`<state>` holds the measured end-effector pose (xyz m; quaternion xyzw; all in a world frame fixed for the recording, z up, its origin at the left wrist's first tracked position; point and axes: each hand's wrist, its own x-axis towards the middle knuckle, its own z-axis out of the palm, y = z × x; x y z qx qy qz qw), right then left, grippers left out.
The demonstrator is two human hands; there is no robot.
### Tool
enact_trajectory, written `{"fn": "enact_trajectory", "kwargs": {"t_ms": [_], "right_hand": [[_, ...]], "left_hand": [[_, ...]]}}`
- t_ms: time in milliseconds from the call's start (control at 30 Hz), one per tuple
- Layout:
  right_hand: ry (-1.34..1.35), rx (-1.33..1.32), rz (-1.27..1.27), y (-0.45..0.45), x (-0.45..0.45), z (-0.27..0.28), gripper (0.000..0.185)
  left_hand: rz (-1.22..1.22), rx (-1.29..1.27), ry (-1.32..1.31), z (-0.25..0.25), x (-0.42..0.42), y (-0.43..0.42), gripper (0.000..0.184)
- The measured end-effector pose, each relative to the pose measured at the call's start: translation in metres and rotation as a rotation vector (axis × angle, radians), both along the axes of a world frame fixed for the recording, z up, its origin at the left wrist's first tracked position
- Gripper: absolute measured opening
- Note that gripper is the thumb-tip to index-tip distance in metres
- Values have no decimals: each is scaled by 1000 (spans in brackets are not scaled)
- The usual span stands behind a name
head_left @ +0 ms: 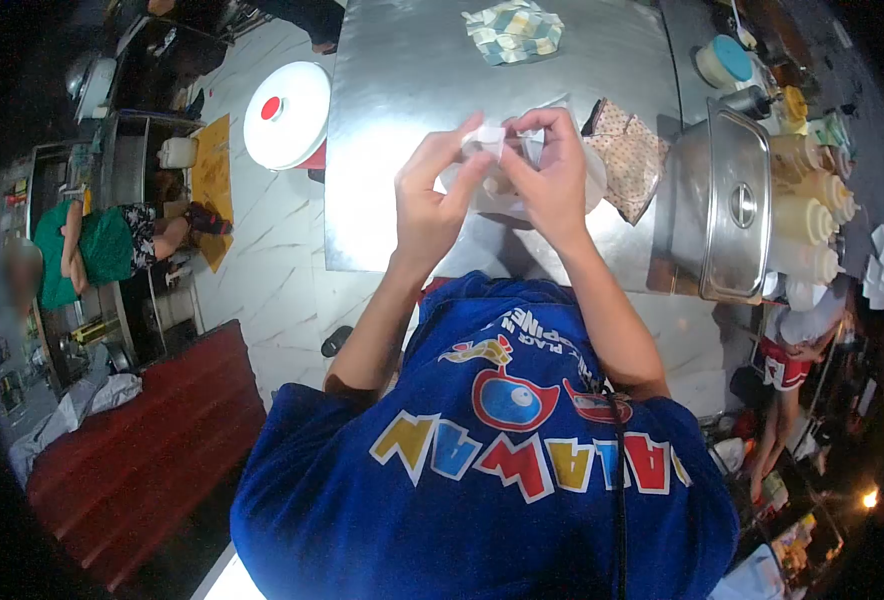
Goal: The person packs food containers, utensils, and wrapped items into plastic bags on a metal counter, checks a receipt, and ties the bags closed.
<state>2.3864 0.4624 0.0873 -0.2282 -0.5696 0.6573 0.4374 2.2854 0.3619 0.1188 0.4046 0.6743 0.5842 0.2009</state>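
Observation:
Both my hands are raised over the steel table [382,100]. My left hand [437,190] pinches a small white piece [484,138], which looks like paper or thin plastic. Close beside it, my right hand [552,180] has its fingers bent round the other side of the same whitish, partly see-through material. A pale round container or plate [595,185] lies beneath the hands, mostly hidden by them. To its right is a patterned brown cloth [627,155]. A checkered cloth [514,32] lies at the table's far edge.
A lidded steel container [737,205] and several squeeze bottles [802,220] stand on the right. On the left are a white round-lidded cooler [287,115] and a person in green [92,245]. Another person [787,365] is at the lower right.

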Motion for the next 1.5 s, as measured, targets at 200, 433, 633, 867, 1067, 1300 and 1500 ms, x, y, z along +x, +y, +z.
{"fn": "enact_trajectory", "kwargs": {"t_ms": [200, 433, 633, 867, 1067, 1300, 1500], "right_hand": [[-143, -16, 168, 7, 18, 14, 17], [-192, -116, 383, 16, 46, 34, 24], [-420, 478, 286, 21, 50, 45, 39], [-787, 625, 348, 20, 77, 100, 53], [-773, 560, 195, 16, 87, 100, 46], [-615, 620, 130, 30, 96, 80, 44], [-541, 648, 93, 34, 61, -1, 43]], "left_hand": [[38, -174, 76, -29, 8, -9, 30], [-107, 62, -488, -20, 3, 4, 22], [-284, 68, -640, -7, 16, 20, 44], [-441, 38, -821, -10, 19, 28, 66], [-471, 52, -889, -3, 16, 30, 69], [-358, 116, -807, -3, 24, 30, 62], [-423, 0, -590, -6, -1, 21, 53]]}}
